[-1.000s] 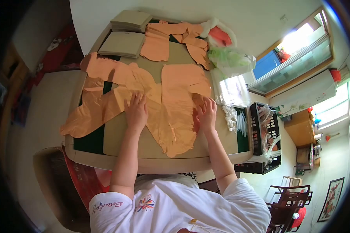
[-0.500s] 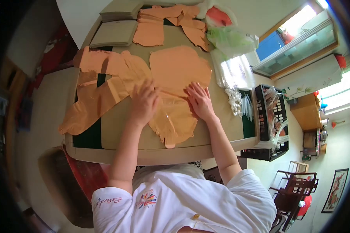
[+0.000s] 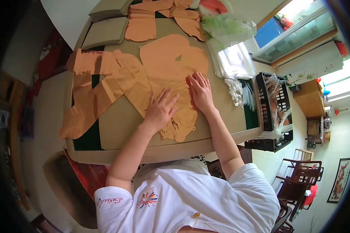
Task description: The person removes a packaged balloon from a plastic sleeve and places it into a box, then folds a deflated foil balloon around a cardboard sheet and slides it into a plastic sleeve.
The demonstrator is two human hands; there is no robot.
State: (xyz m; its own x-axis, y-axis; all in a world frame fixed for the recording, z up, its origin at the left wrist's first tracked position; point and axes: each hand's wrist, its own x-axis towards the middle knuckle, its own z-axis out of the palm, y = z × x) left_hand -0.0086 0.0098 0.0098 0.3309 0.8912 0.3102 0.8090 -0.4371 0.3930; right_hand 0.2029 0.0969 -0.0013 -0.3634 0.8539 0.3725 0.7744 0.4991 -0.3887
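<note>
Head view: left hand (image 3: 159, 112) open, palm down, fingers spread on foil (image 3: 159, 58); right hand (image 3: 201, 95) open at its 4 o'clock edge. Neither visibly pinches. Foil lies at 12 on table (image 3: 175, 150); second foil (image 3: 124, 72) at 10. Judged step: smoothing; wrinkles need light strokes. Versus earlier frame: mid-foil crease flatter, left hand farther onto foil.

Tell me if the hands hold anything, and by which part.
Nothing looks held. The left hand and right hand rest open on the foil.
</note>
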